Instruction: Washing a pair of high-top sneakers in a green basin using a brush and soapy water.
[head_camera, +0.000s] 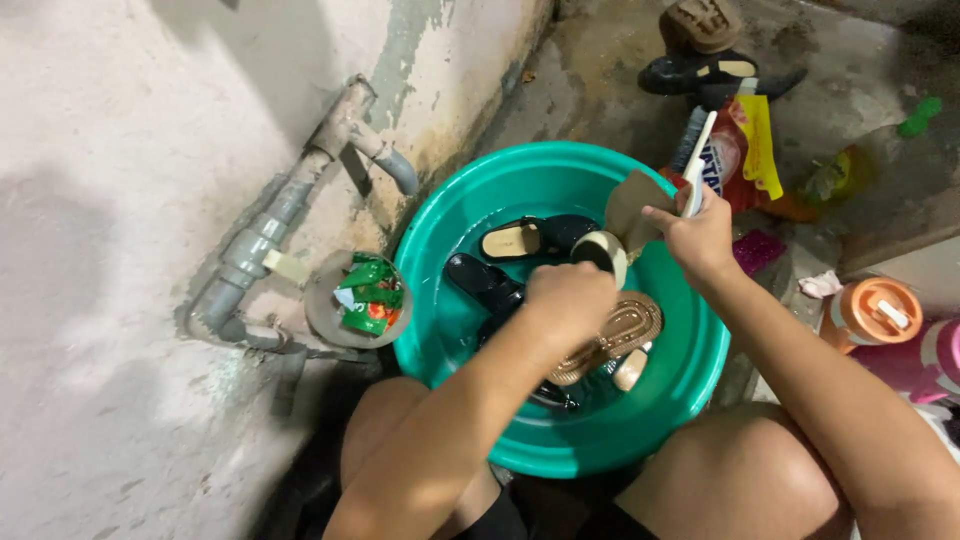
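a green basin (690, 370) on the floor holds wet sandals. the left hand (570, 300) is closed on a beige wedge shoe (612, 240) above the water; the right hand (700, 235) grips a white brush (697, 160) against its sole.

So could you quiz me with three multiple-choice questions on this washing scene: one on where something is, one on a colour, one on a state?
1. Where do the sandals lie?
A. Inside the basin
B. On the wall pipe
C. On the person's knee

2. What colour is the basin?
A. Red
B. Teal green
C. White

3. What is the right hand doing?
A. Resting open on the floor
B. Gripping a white-handled brush
C. Turning the tap

Answers:
1 A, since the sandals sit within the basin's rim.
2 B, its wall is teal green all round.
3 B, its fingers are closed round the white-handled brush, while the left hand holds a shoe.
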